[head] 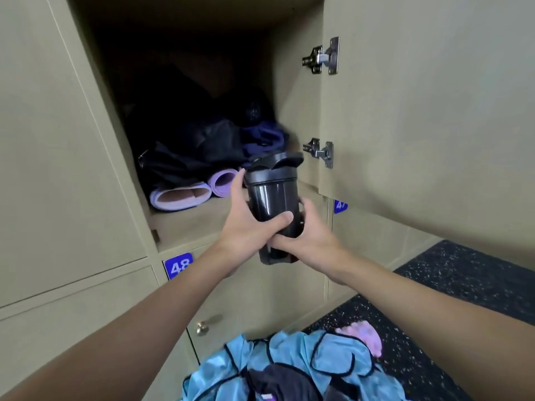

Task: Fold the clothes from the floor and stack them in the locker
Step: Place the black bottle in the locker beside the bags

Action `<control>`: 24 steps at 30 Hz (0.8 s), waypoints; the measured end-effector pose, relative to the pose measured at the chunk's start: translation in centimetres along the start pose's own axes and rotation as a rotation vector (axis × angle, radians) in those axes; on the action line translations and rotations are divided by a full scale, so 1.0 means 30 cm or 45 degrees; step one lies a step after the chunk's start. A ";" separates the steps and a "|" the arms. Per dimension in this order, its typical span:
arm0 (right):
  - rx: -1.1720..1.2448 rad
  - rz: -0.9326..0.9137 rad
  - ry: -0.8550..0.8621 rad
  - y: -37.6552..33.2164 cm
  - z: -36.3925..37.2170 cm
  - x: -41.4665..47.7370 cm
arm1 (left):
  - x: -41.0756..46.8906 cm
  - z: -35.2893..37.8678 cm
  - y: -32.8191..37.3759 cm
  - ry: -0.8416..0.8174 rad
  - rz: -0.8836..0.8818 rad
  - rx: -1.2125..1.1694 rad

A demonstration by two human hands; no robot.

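Head view, and nearest to us the clothes (pixel 289 369) lie in a loose heap on the speckled floor (pixel 463 285), right below the arms: pale blue fabric with dark piping, something dark tucked in the middle, a pink piece (pixel 362 337) at the far edge. None of it is folded yet. That blue cloth looks thin, light and limp, maybe a bit slick, so I'd take it by a piped hem or the shoulder seams and shake it flat.

Up a level, neither hand is free. The left hand (pixel 249 227) has fingers and thumb wrapped round a black shaker bottle (pixel 272 198), and the right hand (pixel 309 235) grips its lower end.

Beyond, the locker shelf (pixel 197 218) holds a rolled purple mat (pixel 223 180) and dark bundled gear (pixel 188 157), with bare shelf in front.
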State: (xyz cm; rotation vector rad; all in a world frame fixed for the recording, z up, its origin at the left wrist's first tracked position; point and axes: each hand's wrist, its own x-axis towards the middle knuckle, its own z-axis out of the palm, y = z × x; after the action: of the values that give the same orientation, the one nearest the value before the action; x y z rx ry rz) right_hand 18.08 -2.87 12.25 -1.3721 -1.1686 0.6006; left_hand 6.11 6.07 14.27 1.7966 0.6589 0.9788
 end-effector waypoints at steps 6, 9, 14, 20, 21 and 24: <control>-0.174 -0.143 0.341 0.050 -0.046 0.207 | 0.181 -0.040 -0.037 0.001 -0.028 0.284; -0.187 -0.161 0.497 0.070 -0.073 0.309 | 0.246 -0.066 -0.114 -0.033 0.000 0.724; -0.309 -0.144 0.536 0.154 -0.068 0.447 | 0.320 -0.089 -0.229 -0.270 -0.055 1.200; -0.348 -0.133 0.569 0.244 -0.041 0.579 | 0.393 -0.063 -0.295 -0.341 -0.002 1.505; -0.359 -0.127 0.576 0.253 -0.040 0.600 | 0.402 -0.060 -0.297 -0.356 -0.004 1.507; -0.399 -0.102 0.607 0.269 -0.049 0.652 | 0.415 -0.057 -0.303 -0.372 0.012 1.499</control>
State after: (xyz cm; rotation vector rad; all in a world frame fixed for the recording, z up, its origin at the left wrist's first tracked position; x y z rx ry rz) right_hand 28.91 15.30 10.41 -1.6120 -0.9432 0.0185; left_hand 11.17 20.23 10.47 2.8655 1.1617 0.2510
